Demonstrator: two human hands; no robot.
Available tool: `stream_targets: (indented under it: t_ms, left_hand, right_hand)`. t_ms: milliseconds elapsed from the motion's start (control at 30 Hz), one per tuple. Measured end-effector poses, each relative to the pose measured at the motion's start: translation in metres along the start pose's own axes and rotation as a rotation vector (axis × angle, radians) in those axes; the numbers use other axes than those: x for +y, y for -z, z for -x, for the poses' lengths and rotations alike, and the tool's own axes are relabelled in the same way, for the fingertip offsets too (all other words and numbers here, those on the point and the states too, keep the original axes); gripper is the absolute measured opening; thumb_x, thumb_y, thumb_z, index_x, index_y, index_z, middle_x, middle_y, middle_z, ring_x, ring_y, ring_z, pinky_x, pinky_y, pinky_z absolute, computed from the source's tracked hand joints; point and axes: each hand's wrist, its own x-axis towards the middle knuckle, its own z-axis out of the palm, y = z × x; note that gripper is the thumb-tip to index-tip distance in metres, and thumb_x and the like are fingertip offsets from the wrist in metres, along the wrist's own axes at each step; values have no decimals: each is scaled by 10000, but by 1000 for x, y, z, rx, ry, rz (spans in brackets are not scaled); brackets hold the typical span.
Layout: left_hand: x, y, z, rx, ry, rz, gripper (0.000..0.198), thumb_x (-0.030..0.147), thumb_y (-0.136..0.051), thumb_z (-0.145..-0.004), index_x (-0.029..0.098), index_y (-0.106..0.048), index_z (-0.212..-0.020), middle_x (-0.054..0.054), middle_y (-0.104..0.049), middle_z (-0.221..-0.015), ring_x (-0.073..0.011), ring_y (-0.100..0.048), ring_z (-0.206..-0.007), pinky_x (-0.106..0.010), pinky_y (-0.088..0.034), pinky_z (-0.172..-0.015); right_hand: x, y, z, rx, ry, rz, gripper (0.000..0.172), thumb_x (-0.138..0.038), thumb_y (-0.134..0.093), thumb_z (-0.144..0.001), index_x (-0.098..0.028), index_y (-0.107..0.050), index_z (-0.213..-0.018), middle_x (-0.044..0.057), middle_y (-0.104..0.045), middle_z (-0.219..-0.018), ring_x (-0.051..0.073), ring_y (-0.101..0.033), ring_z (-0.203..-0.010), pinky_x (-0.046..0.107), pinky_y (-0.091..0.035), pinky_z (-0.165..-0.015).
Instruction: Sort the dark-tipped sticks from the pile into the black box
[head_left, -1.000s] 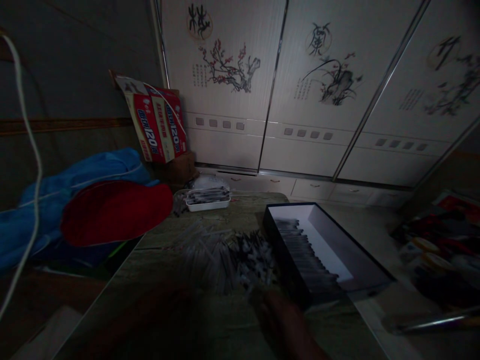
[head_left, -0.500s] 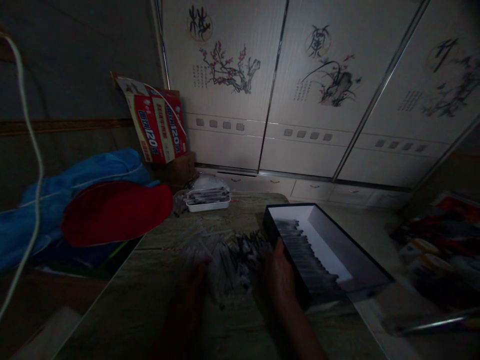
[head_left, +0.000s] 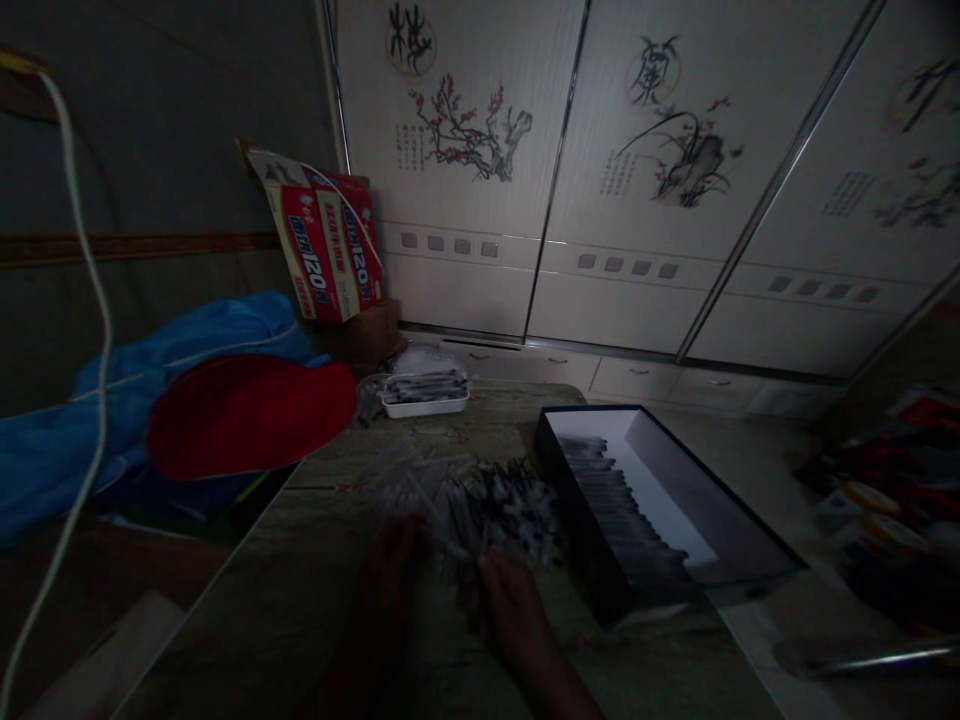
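Note:
A loose pile of thin clear tubes [head_left: 409, 480] and dark-tipped slender pieces [head_left: 517, 500], looking like pen parts, lies on the table in front of me. My left hand [head_left: 394, 560] is at the pile's near left edge, fingers curled; what they hold is lost in the dimness. My right hand [head_left: 517, 610] is closed, thumb and fingers pinched together at the pile's near side, beside dark pieces I cannot make out. To its right stands an open black box [head_left: 581, 545] with a white inside, holding a row of slender pen-like sticks [head_left: 622, 510].
At the table's [head_left: 292, 600] far end sits a white tray [head_left: 426, 408] of similar sticks, with plastic bags around it. On the left are blue cloth [head_left: 187, 330], a red rounded item [head_left: 251, 415] and a hanging white cable [head_left: 94, 280]. A red carton [head_left: 334, 245] stands behind, before white cabinet doors [head_left: 457, 290].
My right hand has moved left and nearer to me, from beside the black box to the pile's front. My left hand stays near the same spot. The view has shifted slightly.

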Motion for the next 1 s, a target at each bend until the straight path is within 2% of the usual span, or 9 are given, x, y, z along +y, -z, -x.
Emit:
stream_targets:
  t_ms: [100,267,367,467,633,833,1000]
  left_hand:
    - [2,0,0,-57,18,-2,472,614,-587,-698,175,-708,-825,-62,-703,-790,-228,-651,-788,-322,-511,-727]
    - [-6,1,-3,-65,22,-34,508,650,-587,-684,175,-694,-829,-20,-667,-676,-214,-626,-704,-316,-492,-708]
    - [-9,2,-3,-53,5,-65,495,659,-597,-673,183,-689,-776,-14,-667,-668,-216,-624,-695,-317,-486,-712]
    - [-7,2,-1,-44,17,-46,500,664,-609,-660,181,-689,-762,-27,-690,-701,-227,-636,-719,-320,-492,-714]
    - [-3,0,1,-68,10,-42,485,660,-603,-666,186,-682,-730,-16,-667,-652,-218,-624,-675,-309,-486,-675]
    - [-2,-1,2,-72,9,-63,469,654,-610,-659,197,-686,-732,-10,-669,-637,-218,-623,-664,-321,-487,-690]
    - [-1,-1,1,-54,9,-26,490,657,-624,-643,189,-692,-771,-16,-681,-661,-219,-631,-684,-320,-491,-692]
  right_hand:
    - [7,0,-1,8,-14,-74,551,-581,-337,-930,-166,-556,-643,-38,-468,-494,81,-445,-397,167,-308,-391]
    - [4,3,1,7,24,-32,498,-544,-417,-908,-158,-577,-639,-30,-493,-487,90,-467,-418,176,-326,-424]
    - [1,4,3,103,122,102,370,-477,-508,-869,-157,-613,-717,4,-574,-593,128,-543,-543,199,-382,-499]
    - [2,3,4,184,174,225,275,-425,-539,-853,-162,-610,-812,13,-601,-659,141,-555,-597,209,-391,-532]
    - [9,1,3,173,204,266,426,-389,-337,-968,-191,-547,-654,2,-556,-579,127,-522,-539,216,-369,-532]
    - [7,3,2,165,202,205,362,-435,-387,-945,-189,-541,-729,4,-571,-621,136,-546,-577,206,-394,-536]
    - [3,3,2,120,171,204,431,-418,-326,-969,-204,-543,-664,-9,-563,-571,129,-541,-530,209,-396,-531]
